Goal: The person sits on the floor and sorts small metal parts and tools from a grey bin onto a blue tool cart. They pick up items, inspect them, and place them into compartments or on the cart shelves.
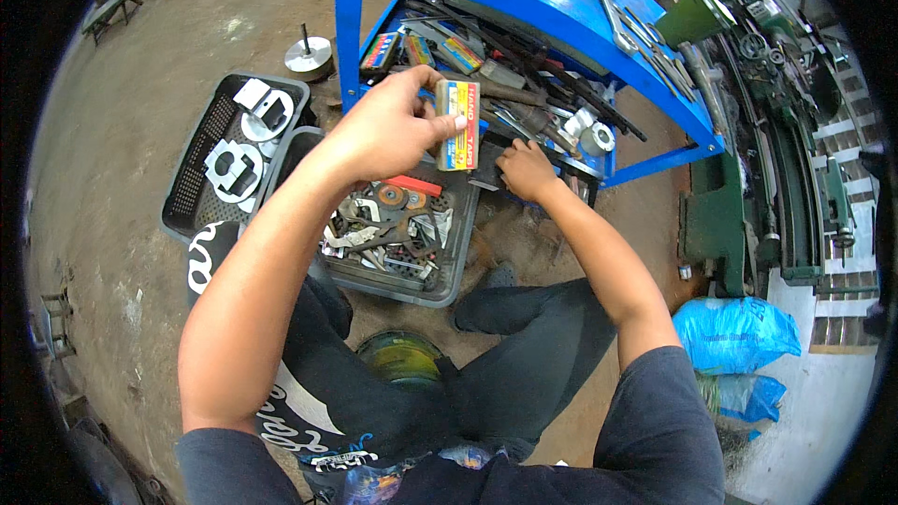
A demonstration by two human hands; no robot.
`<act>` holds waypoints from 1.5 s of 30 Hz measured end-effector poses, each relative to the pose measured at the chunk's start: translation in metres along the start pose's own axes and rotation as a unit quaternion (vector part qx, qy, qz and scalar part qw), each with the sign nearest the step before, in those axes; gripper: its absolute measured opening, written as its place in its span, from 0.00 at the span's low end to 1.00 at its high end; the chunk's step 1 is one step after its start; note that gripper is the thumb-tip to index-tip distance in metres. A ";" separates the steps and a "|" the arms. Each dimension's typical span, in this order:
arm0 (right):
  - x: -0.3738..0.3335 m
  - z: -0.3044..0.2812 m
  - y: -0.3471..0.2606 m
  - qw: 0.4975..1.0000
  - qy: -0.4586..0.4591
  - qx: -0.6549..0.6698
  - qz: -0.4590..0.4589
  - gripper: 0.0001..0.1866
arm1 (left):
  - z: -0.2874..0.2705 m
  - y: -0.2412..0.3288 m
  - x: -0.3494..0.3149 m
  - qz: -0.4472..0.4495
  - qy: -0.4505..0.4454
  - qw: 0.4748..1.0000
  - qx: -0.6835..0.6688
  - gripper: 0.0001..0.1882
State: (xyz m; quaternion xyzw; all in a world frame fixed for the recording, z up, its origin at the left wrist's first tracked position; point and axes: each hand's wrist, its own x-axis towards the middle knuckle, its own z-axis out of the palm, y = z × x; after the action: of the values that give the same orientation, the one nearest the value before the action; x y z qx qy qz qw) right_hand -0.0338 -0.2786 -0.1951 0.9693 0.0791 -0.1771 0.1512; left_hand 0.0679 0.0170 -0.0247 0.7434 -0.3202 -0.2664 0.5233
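The person sits low on the dirt floor in front of a blue-painted steel workbench (561,14), whose lower shelf is crammed with dark metal hand tools, files and small coloured cartons. Beside the person's knee sit two dark plastic crates: the nearer dark plastic crate of loose metal scrap (398,234), full of brackets, discs and offcuts, and to its left the mesh-sided black crate holding flat white cut-out plates (234,154). The left hand (388,126) is raised above the nearer crate and holds a small rectangular cardboard carton, yellow with red and blue bands (458,126), upright in the air between the crate and the shelf. The fingers (440,126) are closed round the carton's left long edge, the thumb out of sight behind it, so it is pinched firmly rather than cradled. By its look the carton is light and fairly stiff, though its thin card walls would probably dent under a hard squeeze; a hold across its two long sides, near the middle, seems soundest. The right hand (526,168) reaches to the front lip of the lower shelf, fingers curled down among the tools; whether it grasps anything there I cannot tell.
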 end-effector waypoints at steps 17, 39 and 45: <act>0.022 0.000 0.000 0.982 -0.178 -0.011 -0.068 0.15 | -0.009 -0.006 0.013 -0.029 -0.041 0.998 0.032 0.31; 0.050 0.044 0.025 0.927 -0.161 0.337 -0.024 0.12 | -0.009 -0.005 0.011 0.014 0.005 0.999 0.050 0.24; 0.054 0.049 0.032 0.864 -0.218 0.453 0.027 0.12 | -0.009 -0.004 0.011 0.025 0.013 0.998 0.062 0.23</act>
State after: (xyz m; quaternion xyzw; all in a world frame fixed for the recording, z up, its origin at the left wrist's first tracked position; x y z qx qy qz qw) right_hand 0.0071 -0.3187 -0.2504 0.8696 -0.0705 -0.3961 -0.2861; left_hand 0.0819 0.0152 -0.0260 0.7695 -0.3477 -0.2232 0.4869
